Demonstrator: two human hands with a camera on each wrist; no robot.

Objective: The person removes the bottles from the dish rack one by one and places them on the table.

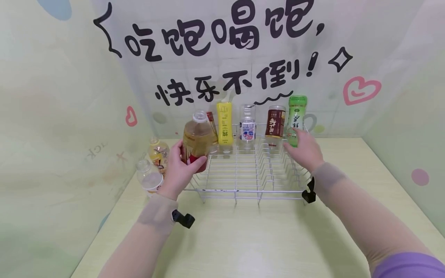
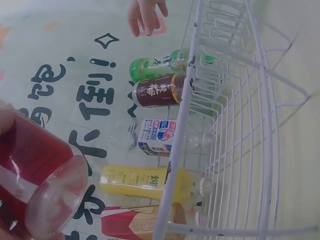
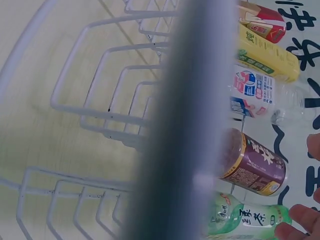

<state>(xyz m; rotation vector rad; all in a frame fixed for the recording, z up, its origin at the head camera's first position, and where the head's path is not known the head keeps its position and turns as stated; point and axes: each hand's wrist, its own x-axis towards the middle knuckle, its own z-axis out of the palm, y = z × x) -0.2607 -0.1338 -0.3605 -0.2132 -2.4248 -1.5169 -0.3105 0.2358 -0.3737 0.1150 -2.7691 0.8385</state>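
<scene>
My left hand (image 1: pixel 180 170) grips an uncapped, amber-looking plastic bottle (image 1: pixel 198 139) with a red label, held mouth up above the left end of the white wire rack (image 1: pixel 240 191). Its clear base shows large in the left wrist view. My right hand (image 1: pixel 304 148) is beside the green bottle (image 1: pixel 297 112) at the rack's right end, fingers spread and holding nothing. In the left wrist view a gap shows between those fingers and the green bottle. The green bottle stands upside down at the back of the rack.
Along the rack's back row, upside down, are a dark red-labelled bottle (image 1: pixel 276 121), a clear bottle (image 1: pixel 247 125), a yellow bottle (image 1: pixel 225 123) and a red-and-tan one (image 1: pixel 212 125). Two uncapped bottles, one orange-labelled (image 1: pixel 159 154) and one clear (image 1: pixel 148 175), stand left of the rack.
</scene>
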